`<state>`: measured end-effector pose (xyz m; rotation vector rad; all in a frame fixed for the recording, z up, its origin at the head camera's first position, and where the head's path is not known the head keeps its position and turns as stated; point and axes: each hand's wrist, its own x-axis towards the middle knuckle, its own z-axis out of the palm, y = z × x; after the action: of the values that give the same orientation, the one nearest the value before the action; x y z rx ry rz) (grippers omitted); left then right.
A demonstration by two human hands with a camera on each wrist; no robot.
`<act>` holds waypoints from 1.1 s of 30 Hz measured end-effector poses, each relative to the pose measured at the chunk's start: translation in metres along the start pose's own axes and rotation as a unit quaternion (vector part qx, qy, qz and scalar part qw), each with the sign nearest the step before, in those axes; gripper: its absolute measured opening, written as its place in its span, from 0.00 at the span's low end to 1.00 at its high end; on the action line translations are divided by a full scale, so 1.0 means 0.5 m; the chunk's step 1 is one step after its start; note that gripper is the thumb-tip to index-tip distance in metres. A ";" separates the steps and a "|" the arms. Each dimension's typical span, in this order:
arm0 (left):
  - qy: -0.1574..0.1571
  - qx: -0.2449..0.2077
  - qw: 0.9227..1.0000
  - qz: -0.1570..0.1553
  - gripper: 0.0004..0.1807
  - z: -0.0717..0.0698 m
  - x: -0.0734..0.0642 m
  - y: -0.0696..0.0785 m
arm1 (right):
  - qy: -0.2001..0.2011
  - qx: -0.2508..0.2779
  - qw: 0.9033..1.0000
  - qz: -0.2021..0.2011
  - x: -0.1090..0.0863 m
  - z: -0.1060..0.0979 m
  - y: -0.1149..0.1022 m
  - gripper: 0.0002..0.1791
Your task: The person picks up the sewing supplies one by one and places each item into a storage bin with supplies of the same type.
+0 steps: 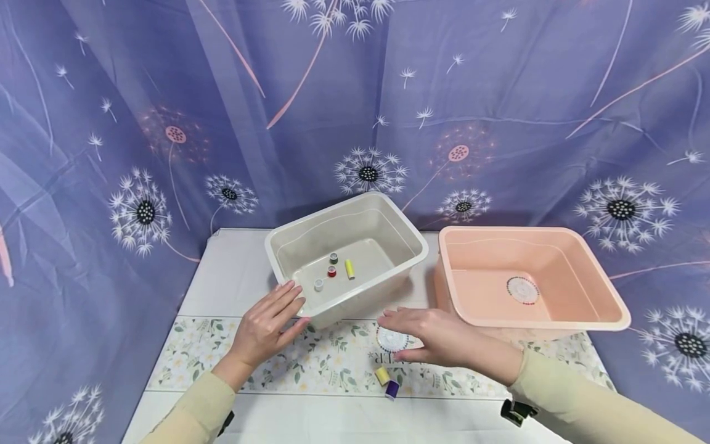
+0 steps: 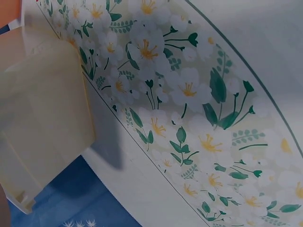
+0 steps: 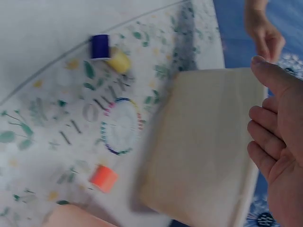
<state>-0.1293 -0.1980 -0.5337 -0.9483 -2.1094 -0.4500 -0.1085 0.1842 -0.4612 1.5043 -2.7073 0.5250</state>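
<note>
My left hand (image 1: 266,324) grips the front left corner of a beige plastic bin (image 1: 363,293), fingers over the rim and thumb at the outer side. Inside the bin lie small spools of thread: a green spool (image 1: 333,258), a red spool (image 1: 331,271), a white spool (image 1: 318,285) and a yellow spool (image 1: 349,269). My right hand (image 1: 438,336) hovers with nothing in it, overlapping a pin wheel (image 1: 391,340) with coloured heads. Below that wheel lie a pale yellow spool (image 1: 381,375) and a purple spool (image 1: 391,389). An orange spool (image 3: 104,178) shows in the right wrist view.
To the right stands a pink bin (image 1: 554,325) with another pin wheel (image 1: 522,290) inside. Both bins sit on a white table cover (image 1: 310,419) with a floral band. A blue dandelion-print curtain (image 1: 310,160) hangs close behind.
</note>
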 end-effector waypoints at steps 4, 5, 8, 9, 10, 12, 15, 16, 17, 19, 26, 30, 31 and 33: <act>-0.001 0.002 1.000 0.000 0.28 0.000 0.000 0.000 | -0.028 0.017 0.999 0.013 -0.012 0.031 0.005 0.36; -0.001 0.002 1.000 0.000 0.28 0.000 0.000 -0.001 | -0.032 0.018 0.999 0.014 -0.015 0.040 0.007 0.36; -0.001 0.003 1.000 0.000 0.28 0.000 0.000 -0.001 | -0.038 0.031 0.999 0.015 -0.022 0.068 0.012 0.35; -0.001 0.004 1.000 0.000 0.29 0.001 0.000 -0.001 | -0.039 0.032 0.999 0.016 -0.024 0.077 0.014 0.35; -0.001 0.004 1.000 0.000 0.29 0.001 0.000 -0.001 | -0.042 0.033 0.998 0.020 -0.026 0.086 0.015 0.35; 0.000 0.004 1.000 0.001 0.29 0.002 0.000 -0.001 | -0.049 0.038 0.998 0.029 -0.030 0.101 0.014 0.35; 0.000 0.004 1.000 0.001 0.28 0.002 0.000 -0.001 | -0.063 0.030 0.997 0.044 -0.036 0.119 0.011 0.35; 0.001 0.004 1.000 0.001 0.28 0.002 0.000 -0.001 | -0.068 0.026 0.996 0.049 -0.037 0.124 0.009 0.35; 0.001 0.004 1.000 0.001 0.28 0.002 0.000 -0.001 | -0.071 0.023 0.996 0.052 -0.039 0.130 0.008 0.35; 0.001 0.004 1.000 0.000 0.28 0.002 0.000 0.000 | -0.071 0.018 0.996 0.054 -0.040 0.140 0.006 0.35; -0.001 0.005 1.000 -0.002 0.29 0.002 0.000 0.001 | -0.053 0.031 0.997 0.041 -0.050 0.174 0.002 0.37; -0.005 0.007 1.000 -0.003 0.29 0.001 -0.001 0.001 | -0.055 0.048 0.996 0.041 -0.055 0.191 0.001 0.37; -0.005 0.008 1.000 -0.003 0.29 0.001 -0.001 0.001 | -0.055 0.052 0.996 0.040 -0.056 0.195 0.001 0.37; -0.005 0.008 1.000 -0.003 0.29 0.000 -0.002 0.001 | -0.051 0.052 0.997 0.033 -0.058 0.202 0.000 0.37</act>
<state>-0.1287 -0.1980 -0.5345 -0.9373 -2.1231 -0.4308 -0.0765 0.1791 -0.5613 1.5103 -2.8583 0.6165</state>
